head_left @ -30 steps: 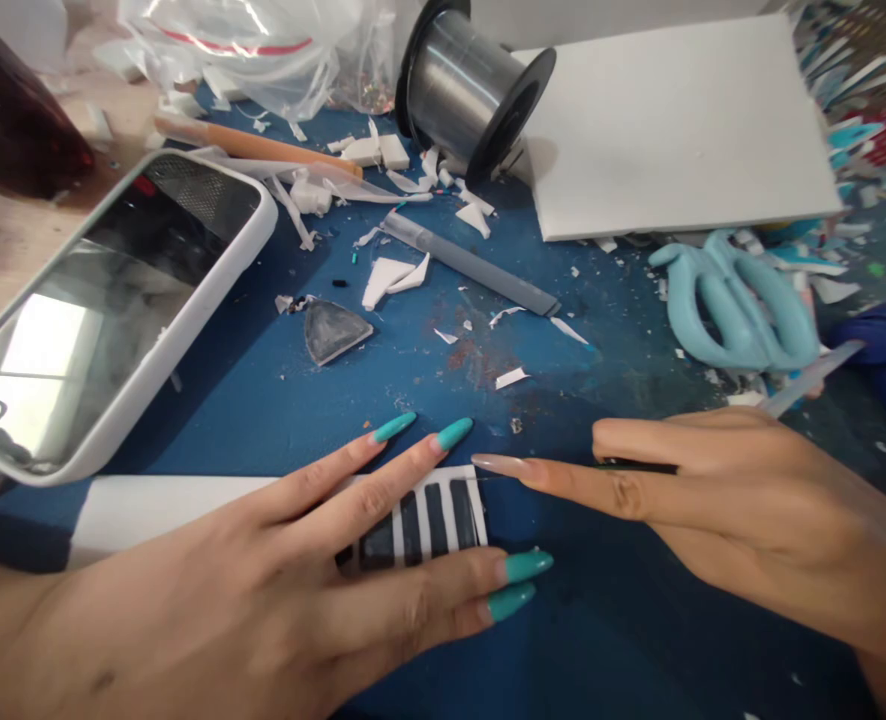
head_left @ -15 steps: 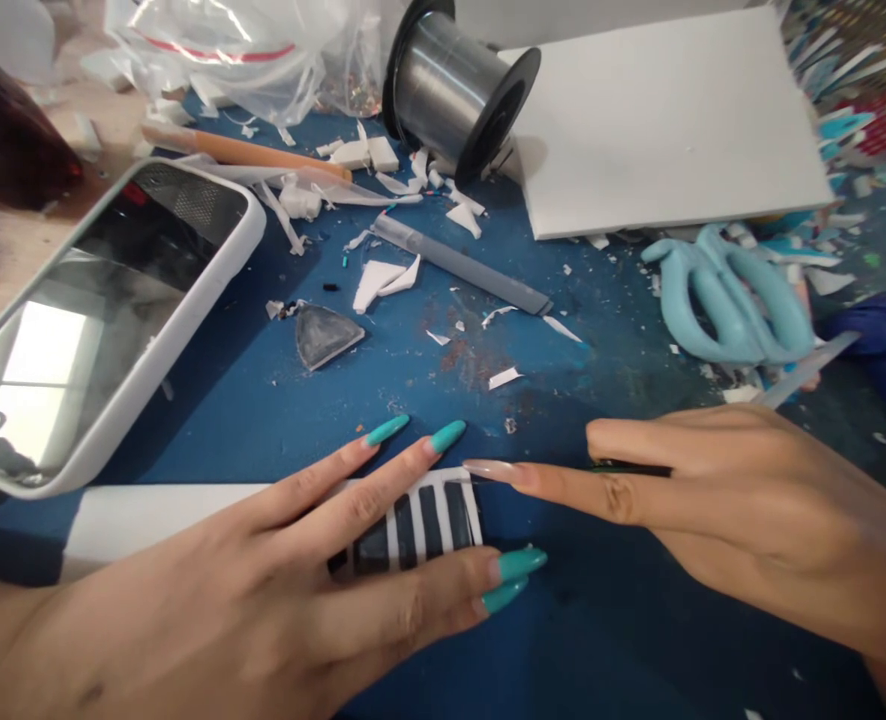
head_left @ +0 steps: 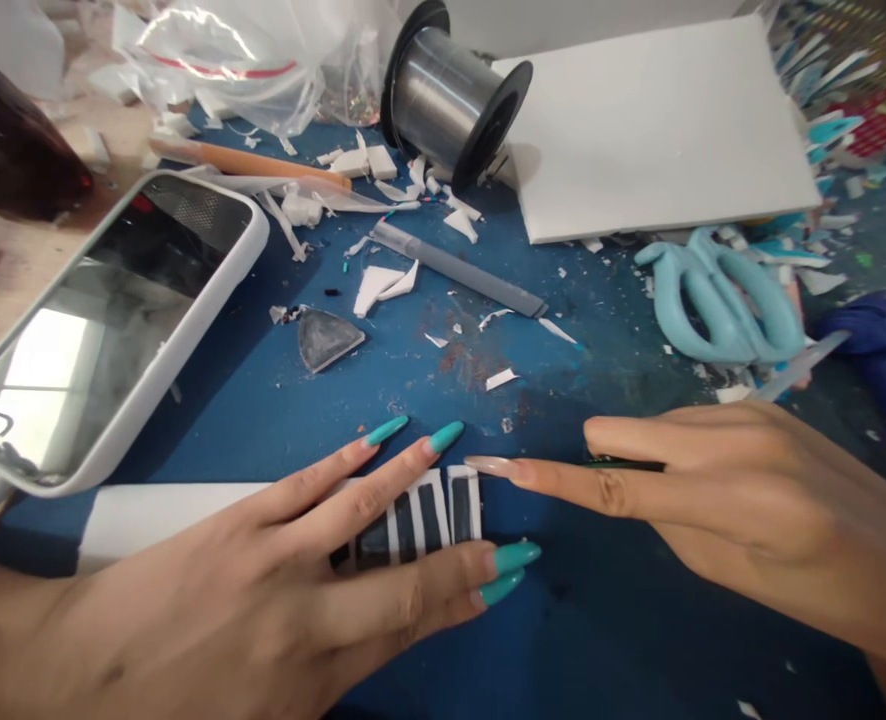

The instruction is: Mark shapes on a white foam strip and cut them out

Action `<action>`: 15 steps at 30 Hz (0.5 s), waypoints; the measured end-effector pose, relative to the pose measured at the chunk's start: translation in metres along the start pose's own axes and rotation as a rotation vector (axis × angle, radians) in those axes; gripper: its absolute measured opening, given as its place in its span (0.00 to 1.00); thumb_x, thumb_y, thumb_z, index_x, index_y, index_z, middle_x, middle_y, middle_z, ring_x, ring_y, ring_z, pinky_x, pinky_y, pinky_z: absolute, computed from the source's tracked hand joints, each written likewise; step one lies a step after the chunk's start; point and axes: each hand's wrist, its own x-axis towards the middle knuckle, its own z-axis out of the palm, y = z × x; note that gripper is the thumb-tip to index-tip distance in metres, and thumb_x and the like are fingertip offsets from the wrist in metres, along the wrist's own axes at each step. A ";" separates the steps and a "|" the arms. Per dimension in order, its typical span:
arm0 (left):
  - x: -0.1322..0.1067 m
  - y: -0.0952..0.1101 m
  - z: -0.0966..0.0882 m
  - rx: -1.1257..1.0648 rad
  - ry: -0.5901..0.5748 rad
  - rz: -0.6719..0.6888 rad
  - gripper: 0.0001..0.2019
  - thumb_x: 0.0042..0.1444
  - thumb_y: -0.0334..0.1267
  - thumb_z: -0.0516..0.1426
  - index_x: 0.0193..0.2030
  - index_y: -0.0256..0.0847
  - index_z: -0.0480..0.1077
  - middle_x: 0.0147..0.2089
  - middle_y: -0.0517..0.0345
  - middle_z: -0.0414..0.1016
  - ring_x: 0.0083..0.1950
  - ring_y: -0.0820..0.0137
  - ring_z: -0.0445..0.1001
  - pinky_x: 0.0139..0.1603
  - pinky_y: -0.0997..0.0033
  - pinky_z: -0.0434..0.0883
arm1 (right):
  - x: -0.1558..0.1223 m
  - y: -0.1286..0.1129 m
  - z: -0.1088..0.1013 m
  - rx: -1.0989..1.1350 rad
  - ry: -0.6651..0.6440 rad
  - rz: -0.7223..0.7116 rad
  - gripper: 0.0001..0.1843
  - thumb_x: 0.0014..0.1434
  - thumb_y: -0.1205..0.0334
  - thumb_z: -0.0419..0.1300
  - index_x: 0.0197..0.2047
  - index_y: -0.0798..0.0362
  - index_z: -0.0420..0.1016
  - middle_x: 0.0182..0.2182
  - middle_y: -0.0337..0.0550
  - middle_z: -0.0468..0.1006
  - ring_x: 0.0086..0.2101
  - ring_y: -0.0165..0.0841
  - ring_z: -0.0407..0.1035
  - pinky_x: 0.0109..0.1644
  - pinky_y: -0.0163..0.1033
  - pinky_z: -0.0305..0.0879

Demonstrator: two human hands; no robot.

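My left hand [head_left: 315,570] lies spread over a white strip [head_left: 165,515] on the blue work surface. Black bars [head_left: 405,525] are marked across the strip's right part, showing between my fingers. At that end, a narrow white piece with one black bar [head_left: 464,505] stands apart by a thin gap. My right hand [head_left: 713,510] has its index finger stretched out, the nail at this piece's upper right corner. Its other fingers are curled; a thin dark edge shows between them, and the rest of what they hold is hidden.
Left lies a phone [head_left: 150,300] in a white case. Farther back are a grey flat stick [head_left: 458,268], a dark rounded triangular piece [head_left: 329,340], a wire spool [head_left: 454,95] and a white board [head_left: 660,140]. Light blue scissors [head_left: 720,300] lie at right among white scraps.
A gap has opened between the end piece with one bar and the rest of the striped strip. Both hands hold nearly the same pose.
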 end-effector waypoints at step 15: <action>0.020 -0.009 -0.029 0.125 -0.040 0.178 0.25 0.78 0.46 0.44 0.78 0.57 0.59 0.82 0.77 0.50 0.77 0.56 0.63 0.73 0.60 0.71 | -0.002 0.021 -0.013 0.037 -0.010 0.089 0.34 0.72 0.76 0.47 0.70 0.34 0.73 0.26 0.33 0.64 0.22 0.26 0.59 0.27 0.31 0.56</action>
